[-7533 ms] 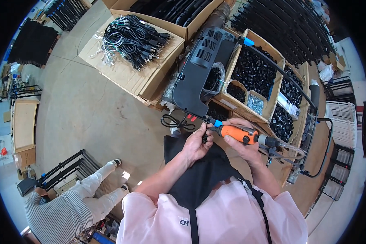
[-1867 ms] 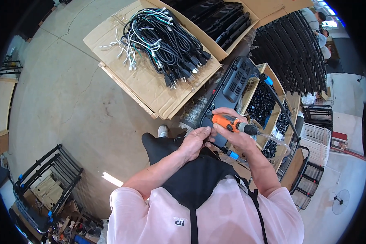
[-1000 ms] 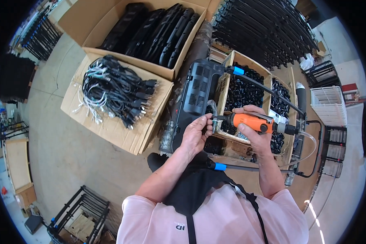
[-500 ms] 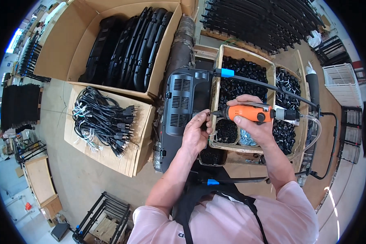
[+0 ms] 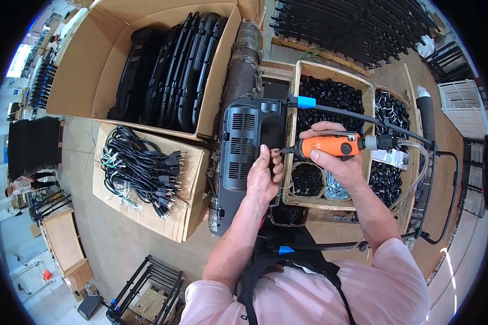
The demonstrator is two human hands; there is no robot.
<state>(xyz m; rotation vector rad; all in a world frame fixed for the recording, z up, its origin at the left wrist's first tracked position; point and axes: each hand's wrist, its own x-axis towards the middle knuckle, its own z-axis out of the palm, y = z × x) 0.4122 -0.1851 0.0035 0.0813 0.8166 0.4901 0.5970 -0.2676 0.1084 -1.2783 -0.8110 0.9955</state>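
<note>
My right hand (image 5: 336,162) is wrapped round an orange air screwdriver (image 5: 324,146), which lies level with its black nose pointing left. A pale hose (image 5: 421,162) runs from its rear end. At the tip of the bit, my left hand (image 5: 263,179) has its thumb up and its fingers curled in. Something small seems to sit between those fingertips, too small to name. Beneath the left hand lies a black plastic housing (image 5: 241,142) with slotted vents. A black tube frame (image 5: 358,114) with a blue clip (image 5: 306,102) crosses beyond the screwdriver.
A wooden parts box (image 5: 294,81) holds black knobs, bolts and small screws in compartments. To the left, black power cords (image 5: 141,168) lie on a carton (image 5: 187,216). Behind them a cardboard box (image 5: 106,81) holds black plastic covers (image 5: 192,70). Black tube frames (image 5: 146,292) stand lower left.
The whole view has shifted slightly. My left hand has turned, its thumb now raised and its fingers curled at the bit tip. My right hand still grips the air screwdriver.
</note>
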